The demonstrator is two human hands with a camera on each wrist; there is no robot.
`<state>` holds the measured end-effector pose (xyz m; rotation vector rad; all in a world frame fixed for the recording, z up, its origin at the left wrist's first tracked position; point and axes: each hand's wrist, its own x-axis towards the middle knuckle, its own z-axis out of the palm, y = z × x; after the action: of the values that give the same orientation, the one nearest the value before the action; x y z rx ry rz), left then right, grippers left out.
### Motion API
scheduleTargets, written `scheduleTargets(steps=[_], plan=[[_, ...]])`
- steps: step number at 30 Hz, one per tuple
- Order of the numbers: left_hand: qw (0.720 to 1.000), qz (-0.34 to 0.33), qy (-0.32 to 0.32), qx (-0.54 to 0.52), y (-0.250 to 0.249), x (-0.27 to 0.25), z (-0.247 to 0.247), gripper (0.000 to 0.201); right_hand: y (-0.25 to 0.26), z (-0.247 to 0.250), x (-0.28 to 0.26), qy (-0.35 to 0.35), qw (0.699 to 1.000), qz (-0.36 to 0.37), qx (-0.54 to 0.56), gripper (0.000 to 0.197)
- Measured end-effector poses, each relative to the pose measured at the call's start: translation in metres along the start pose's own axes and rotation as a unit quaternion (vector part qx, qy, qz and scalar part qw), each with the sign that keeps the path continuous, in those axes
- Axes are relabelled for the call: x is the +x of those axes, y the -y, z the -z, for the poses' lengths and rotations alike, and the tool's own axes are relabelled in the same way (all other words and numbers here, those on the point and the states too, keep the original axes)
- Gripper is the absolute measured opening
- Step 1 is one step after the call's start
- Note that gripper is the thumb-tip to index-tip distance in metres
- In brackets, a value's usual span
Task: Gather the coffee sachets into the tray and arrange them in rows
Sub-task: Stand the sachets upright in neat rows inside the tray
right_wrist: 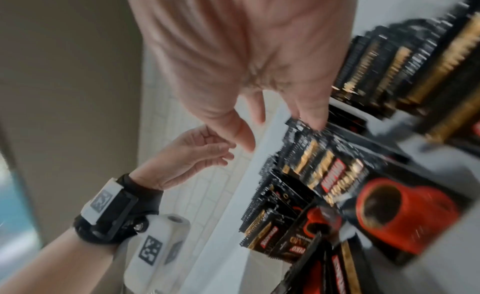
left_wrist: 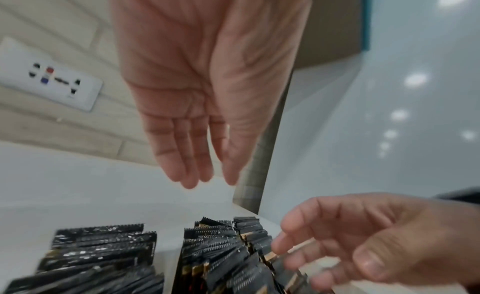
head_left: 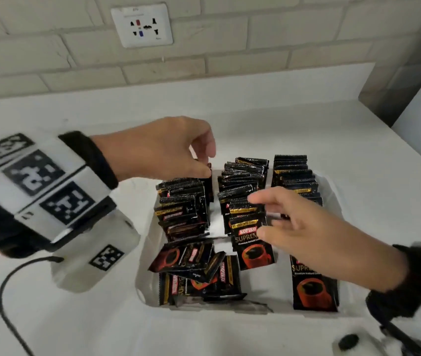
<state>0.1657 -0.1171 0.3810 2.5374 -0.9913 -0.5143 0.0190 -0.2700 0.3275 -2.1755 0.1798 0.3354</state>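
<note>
- The left wrist carries a white camera unit with black square marker tags [head_left: 42,181], the item nearest the head camera; a black cable [head_left: 6,291] runs from it across the white countertop [head_left: 358,140].
- Black foil coffee sachets [head_left: 251,242] stand on edge in three rows inside the shallow white plastic tray [head_left: 141,255]. Several more lie flat and jumbled at the tray's near left corner.
- Legible print on the front sachets: "KOPIKO" in a red band, "SUPREME" in gold, above a red cup of coffee.
- Left hand [head_left: 168,147]: the head view shows it over the far end of the left row, thumb near a sachet top. The left wrist view shows its fingers straight and relaxed, holding nothing.
- Right hand [head_left: 307,227]: fingers spread and loosely extended over the middle row, tips touching sachet tops; no grip evident.
- Only the head and left wrist views show the white wall socket plate [head_left: 141,25] on the pale brick-tiled wall [head_left: 255,34].
</note>
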Motion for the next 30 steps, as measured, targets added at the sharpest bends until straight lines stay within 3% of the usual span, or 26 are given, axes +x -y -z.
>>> scheduleTargets(steps=[2, 5, 9, 11, 16, 22, 27, 30], plan=[[0.997, -0.003, 0.071, 0.035, 0.01, -0.025, -0.005, 0.024, 0.008, -0.001, -0.006, 0.078, 0.993, 0.03, -0.088, 0.028], [0.985, -0.002, 0.129, 0.116, 0.027, -0.051, -0.029, 0.042, 0.013, -0.018, 0.0, 0.183, 0.958, 0.066, -0.212, 0.03], [0.97, -0.037, 0.058, 0.232, 0.042, -0.053, -0.055, 0.081, 0.018, -0.036, 0.019, 0.205, 0.935, 0.098, -0.273, 0.05], [0.964, -0.052, 0.012, 0.262, 0.047, -0.047, -0.065, 0.091, 0.019, -0.042, 0.028, 0.23, 0.922, 0.103, -0.295, 0.064], [0.958, -0.054, -0.046, 0.278, 0.051, -0.028, -0.068, 0.09, 0.021, -0.05, 0.048, 0.298, 0.891, 0.065, -0.337, 0.083], [0.96, -0.041, -0.045, 0.273, 0.057, -0.016, -0.068, 0.089, 0.025, -0.054, 0.063, 0.364, 0.868, 0.027, -0.337, 0.082], [0.961, -0.047, -0.018, 0.272, 0.063, -0.014, -0.072, 0.093, 0.025, -0.064, 0.071, 0.366, 0.844, 0.054, -0.388, 0.087], [0.964, -0.046, -0.011, 0.261, 0.066, -0.012, -0.073, 0.094, 0.021, -0.073, 0.07, 0.333, 0.826, 0.089, -0.446, 0.093]])
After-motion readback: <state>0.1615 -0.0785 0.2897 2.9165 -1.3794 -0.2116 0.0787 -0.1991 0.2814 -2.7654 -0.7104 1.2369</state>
